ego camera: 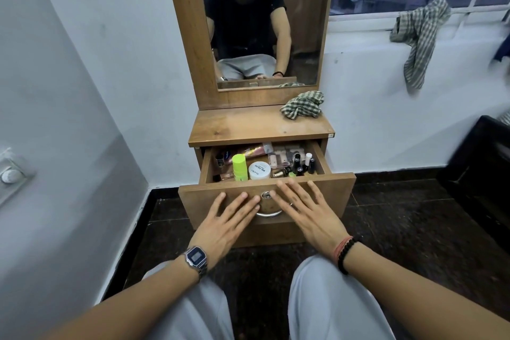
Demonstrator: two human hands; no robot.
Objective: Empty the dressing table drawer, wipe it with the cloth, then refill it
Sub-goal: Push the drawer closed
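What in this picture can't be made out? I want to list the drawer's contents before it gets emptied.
All in the head view:
- Drawer rear: hidden under the tabletop.
- Drawer floor near the front: hidden behind the front panel.
- Small dark bottles: labels too small to read.
- Handle: partly covered by the left hand and right hand, both laid flat on the panel.
- Cloth: bunched, so its underside is unseen.
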